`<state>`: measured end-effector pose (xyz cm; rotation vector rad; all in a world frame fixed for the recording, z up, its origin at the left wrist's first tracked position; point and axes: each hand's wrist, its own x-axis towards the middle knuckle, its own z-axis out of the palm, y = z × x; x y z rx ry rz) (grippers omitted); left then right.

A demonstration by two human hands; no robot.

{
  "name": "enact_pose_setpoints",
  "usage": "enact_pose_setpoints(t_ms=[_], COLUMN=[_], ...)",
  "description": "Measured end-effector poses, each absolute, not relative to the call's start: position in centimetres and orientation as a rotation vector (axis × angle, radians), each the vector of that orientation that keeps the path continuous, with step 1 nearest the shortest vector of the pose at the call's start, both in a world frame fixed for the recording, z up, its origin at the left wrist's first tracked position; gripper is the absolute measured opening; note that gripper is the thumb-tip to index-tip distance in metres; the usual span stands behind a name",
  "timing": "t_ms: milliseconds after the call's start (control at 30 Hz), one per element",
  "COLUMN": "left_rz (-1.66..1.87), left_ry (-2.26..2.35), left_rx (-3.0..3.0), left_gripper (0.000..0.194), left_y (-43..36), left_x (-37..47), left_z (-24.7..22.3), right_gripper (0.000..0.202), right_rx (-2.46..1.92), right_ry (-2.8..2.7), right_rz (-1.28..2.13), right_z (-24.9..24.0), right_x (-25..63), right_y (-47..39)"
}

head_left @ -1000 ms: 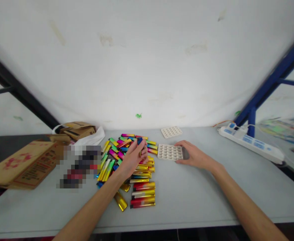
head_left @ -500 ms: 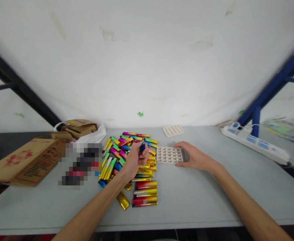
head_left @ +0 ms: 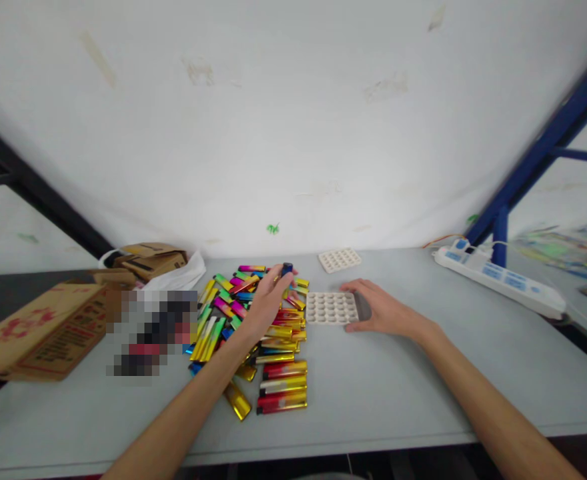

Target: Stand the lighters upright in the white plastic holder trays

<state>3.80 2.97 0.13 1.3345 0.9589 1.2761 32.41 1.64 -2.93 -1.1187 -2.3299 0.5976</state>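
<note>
At center, the left hand (head_left: 267,300) pinches a lighter (head_left: 287,268), blue end up, its body mostly hidden, above a jumbled lighter pile (head_left: 213,341). Just right, the right hand (head_left: 378,308) is spread, thumb and fingers around the right end of a pale tray (head_left: 331,308). A light brace on the tray and an upright pinch should work best. The lighters look slick, metallic and slim; the tray looks matte and stiff, with rows of small hollows. A 2nd tray (head_left: 339,260) lies behind.
</note>
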Motion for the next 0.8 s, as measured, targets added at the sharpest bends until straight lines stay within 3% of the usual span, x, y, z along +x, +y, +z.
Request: enact_pose_setpoints(t_ms=[200, 667, 800], left_rz=[1.001, 0.871, 0.914], left_ry=[1.023, 1.078, 1.08], left_rx=[1.876, 2.161, 2.164], left_gripper=[0.025, 0.015, 0.02], left_y=[5.8, 4.9, 5.0], left_x=[4.2, 4.1, 3.8], left_z=[-0.5, -0.5, -0.6], right_gripper=[0.075, 0.078, 0.078], right_rx=[-1.111, -1.097, -1.105], right_ry=[-2.349, -2.321, -2.313], right_rz=[0.568, 0.595, 0.608], right_z=[-3.3, -3.7, -3.4], right_x=[32.6, 33.0, 32.9], right_y=[1.8, 2.1, 2.0])
